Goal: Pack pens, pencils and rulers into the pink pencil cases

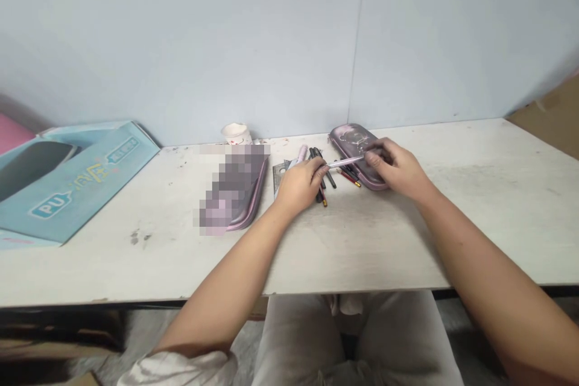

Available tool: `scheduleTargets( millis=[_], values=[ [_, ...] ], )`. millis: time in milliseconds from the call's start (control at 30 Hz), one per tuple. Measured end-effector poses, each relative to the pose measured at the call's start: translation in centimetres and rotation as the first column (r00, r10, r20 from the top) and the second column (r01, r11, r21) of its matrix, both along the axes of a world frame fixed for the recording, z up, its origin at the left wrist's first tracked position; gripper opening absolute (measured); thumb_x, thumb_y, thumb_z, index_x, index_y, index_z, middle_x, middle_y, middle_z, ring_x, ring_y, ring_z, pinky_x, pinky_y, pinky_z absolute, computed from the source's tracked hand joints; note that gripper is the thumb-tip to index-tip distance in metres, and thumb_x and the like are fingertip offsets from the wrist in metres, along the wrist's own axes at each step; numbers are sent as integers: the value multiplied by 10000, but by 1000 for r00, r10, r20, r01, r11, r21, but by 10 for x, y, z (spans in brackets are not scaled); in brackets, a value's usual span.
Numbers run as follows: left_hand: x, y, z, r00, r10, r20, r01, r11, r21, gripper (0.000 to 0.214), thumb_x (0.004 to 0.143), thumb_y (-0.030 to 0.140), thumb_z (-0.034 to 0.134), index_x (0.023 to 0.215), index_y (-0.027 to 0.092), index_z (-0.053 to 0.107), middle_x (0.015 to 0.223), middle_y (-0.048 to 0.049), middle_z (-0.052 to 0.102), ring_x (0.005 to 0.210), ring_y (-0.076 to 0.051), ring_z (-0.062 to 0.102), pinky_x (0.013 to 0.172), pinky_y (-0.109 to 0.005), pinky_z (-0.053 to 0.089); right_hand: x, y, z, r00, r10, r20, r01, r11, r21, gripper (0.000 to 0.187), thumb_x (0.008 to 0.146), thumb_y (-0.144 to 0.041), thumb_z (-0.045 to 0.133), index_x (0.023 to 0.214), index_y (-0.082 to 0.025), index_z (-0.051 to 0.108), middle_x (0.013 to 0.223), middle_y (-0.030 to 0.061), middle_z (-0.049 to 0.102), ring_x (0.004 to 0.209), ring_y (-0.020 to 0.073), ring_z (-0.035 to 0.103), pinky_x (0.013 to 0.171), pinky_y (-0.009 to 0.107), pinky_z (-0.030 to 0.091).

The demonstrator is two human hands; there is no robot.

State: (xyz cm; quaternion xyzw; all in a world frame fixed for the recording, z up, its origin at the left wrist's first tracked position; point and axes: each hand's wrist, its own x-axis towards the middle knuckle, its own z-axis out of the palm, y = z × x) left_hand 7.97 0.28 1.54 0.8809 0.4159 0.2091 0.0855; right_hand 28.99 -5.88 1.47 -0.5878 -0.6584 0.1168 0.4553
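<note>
While the right hand [398, 169] pinches a slim white-and-lilac pen [346, 161] above a mauve oval pencil case [348, 139], the left hand [298, 186] lies curled over loose dark pencils [331, 180], its grip hidden; further left, a pixelated mauve case [235, 187] is blurred past reading.
</note>
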Motion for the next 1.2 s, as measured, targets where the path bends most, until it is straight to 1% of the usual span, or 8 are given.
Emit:
scheduleTargets(
  millis=[100, 200, 367, 567, 667, 933, 1100, 1200],
  values=[
    [0, 0, -1, 1000, -7, -4, 8, 1000, 15, 335, 904, 399, 299, 984, 215, 567, 885, -55, 644, 837, -210, 581, 700, -277, 390, 0, -2, 1, 997, 16, 71, -14, 999, -31, 309, 824, -421, 452, 913, -170, 608, 770, 31, 624, 713, 162, 558, 671, 284, 416],
    [1, -1, -2, 1000, -8, 1, 8, 1000, 29, 334, 905, 397, 296, 984, 213, 563, 878, -54, 643, 822, -202, 581, 683, -276, 390, 0, -3, 4, 990, 129, 50, -131, 991, 38, 322, 807, -382, 485, 1066, -208, 564, 1019, 45, 617, 882, 189, 563, 754, 308, 422],
    [5, -4, -2, 999, -39, -1, 39, 997, 61, 331, 905, 405, 293, 962, 216, 558, 824, -36, 633, 786, -195, 584, 651, -278, 385, -1, -2, 4, 994, 21, 112, -21, 1000, 2, 295, 813, -434, 472, 906, -192, 610, 786, 39, 637, 737, 194, 569, 693, 321, 417],
    [4, -4, -3, 998, -55, 32, 54, 998, 37, 312, 902, 394, 300, 921, 212, 552, 788, -34, 616, 739, -185, 567, 643, -275, 372, 0, 0, 0, 997, 65, 52, -66, 997, 26, 304, 804, -431, 489, 986, -205, 580, 892, 35, 639, 785, 182, 568, 686, 292, 405],
    [4, -2, 0, 993, -111, 47, 114, 992, -60, 309, 897, 389, 306, 847, 198, 544, 724, -26, 584, 709, -172, 540, 663, -273, 374, -3, 1, -1, 989, -19, 149, 14, 999, 34, 252, 829, -390, 444, 808, -196, 604, 703, 17, 616, 706, 178, 550, 685, 306, 384],
    [-11, 14, 3, 954, -187, 233, 273, 862, -427, 377, 876, 437, 313, 666, 174, 485, 612, 15, 465, 567, -106, 413, 608, -245, 367, 2, -1, 1, 945, -121, 304, 33, 960, 277, 159, 816, -276, 446, 836, -240, 598, 898, 25, 626, 955, 218, 497, 899, 395, 302],
    [-21, 20, 2, 1000, -24, 3, 24, 998, -57, 264, 846, 373, 416, 868, 186, 601, 761, -38, 560, 744, -178, 494, 688, -296, 383, 9, 1, -5, 896, -205, 393, 86, 950, 300, 187, 831, -258, 407, 890, -239, 583, 967, 32, 607, 969, 224, 475, 931, 420, 268],
    [-16, 16, 2, 993, 65, -102, -30, 949, 313, 255, 851, 303, 424, 1020, 215, 593, 941, -87, 564, 931, -243, 465, 764, -355, 372, 6, 3, -8, 868, -201, 454, 83, 960, 267, 223, 840, -250, 387, 954, -239, 579, 952, 39, 604, 978, 236, 464, 940, 444, 247]
  ],
)
